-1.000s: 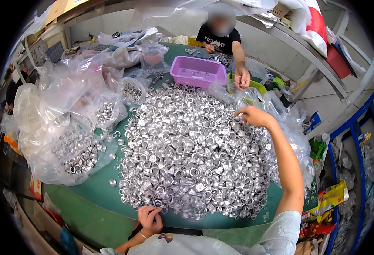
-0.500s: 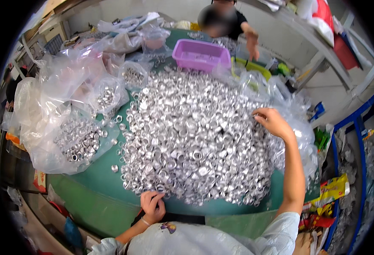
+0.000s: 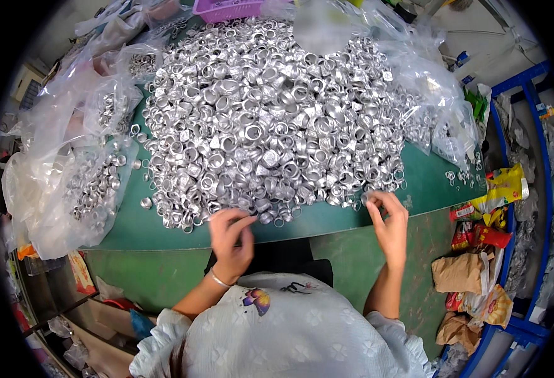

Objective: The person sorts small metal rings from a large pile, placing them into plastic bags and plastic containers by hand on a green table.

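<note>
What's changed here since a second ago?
The right hand has come back from the far right of the ring pile to its near edge; whether it holds anything is unclear. The view dipped, and the co-worker's outstretched hand no longer shows. The left hand stays by the near edge.

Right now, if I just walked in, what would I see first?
Probably the big heap of silvery rings across the middle of the green table, with the person's left hand and right hand at its near edge. Next, perhaps, the colourful butterfly on the pale top, low in the picture, and the purple basket beyond the heap, cut off by the upper edge.
</note>
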The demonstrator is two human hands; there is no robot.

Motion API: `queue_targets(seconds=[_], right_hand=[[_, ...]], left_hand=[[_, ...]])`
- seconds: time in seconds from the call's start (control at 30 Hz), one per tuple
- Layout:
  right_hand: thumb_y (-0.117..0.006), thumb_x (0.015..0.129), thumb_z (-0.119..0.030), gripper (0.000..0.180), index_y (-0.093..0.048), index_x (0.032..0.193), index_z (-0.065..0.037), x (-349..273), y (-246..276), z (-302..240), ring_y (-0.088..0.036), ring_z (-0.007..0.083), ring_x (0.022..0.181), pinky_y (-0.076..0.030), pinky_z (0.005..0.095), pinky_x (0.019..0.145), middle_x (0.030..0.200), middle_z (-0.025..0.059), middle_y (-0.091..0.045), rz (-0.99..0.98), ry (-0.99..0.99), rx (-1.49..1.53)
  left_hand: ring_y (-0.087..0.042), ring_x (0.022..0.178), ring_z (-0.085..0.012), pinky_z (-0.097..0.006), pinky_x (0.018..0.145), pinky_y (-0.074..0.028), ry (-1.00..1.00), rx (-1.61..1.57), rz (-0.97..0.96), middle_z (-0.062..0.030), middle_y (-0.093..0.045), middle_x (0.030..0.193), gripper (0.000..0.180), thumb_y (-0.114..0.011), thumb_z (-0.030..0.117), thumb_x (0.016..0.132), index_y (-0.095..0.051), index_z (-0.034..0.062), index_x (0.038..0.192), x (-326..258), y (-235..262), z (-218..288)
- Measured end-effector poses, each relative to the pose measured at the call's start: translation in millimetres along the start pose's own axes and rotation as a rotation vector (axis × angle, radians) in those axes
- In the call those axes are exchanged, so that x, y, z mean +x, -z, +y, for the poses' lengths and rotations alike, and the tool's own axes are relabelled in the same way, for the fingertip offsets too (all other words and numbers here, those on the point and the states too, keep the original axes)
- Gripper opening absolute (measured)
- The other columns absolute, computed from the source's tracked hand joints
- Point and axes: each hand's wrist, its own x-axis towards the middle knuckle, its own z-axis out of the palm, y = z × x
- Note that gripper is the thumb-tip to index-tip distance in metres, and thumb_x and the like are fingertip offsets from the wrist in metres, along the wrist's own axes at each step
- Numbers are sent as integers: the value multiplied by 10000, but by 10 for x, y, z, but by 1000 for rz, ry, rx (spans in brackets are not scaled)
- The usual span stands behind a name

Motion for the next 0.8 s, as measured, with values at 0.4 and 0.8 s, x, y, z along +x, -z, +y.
queue_targets(seconds=[0.4,0.8], right_hand=[[-655,734,-56,237,-610,963,-14,147,-294,141,-481,291,920,-387,371,824,954,127,-529,376,163,-172],[-698,691,-92,391,-553,1047,-21,261,-228,320,-472,298,973,-350,373,840,1073,99,-536,313,196,-406]], left_hand=[[-461,975,-251,-380,804,-321,-232,115,-247,-66,-505,1082,315,-644,45,729,-588,84,1037,618,-836,559],[-443,969,-267,-389,799,-308,-259,180,-291,-90,-488,1095,356,-656,81,734,-571,71,1080,672,-1027,565]])
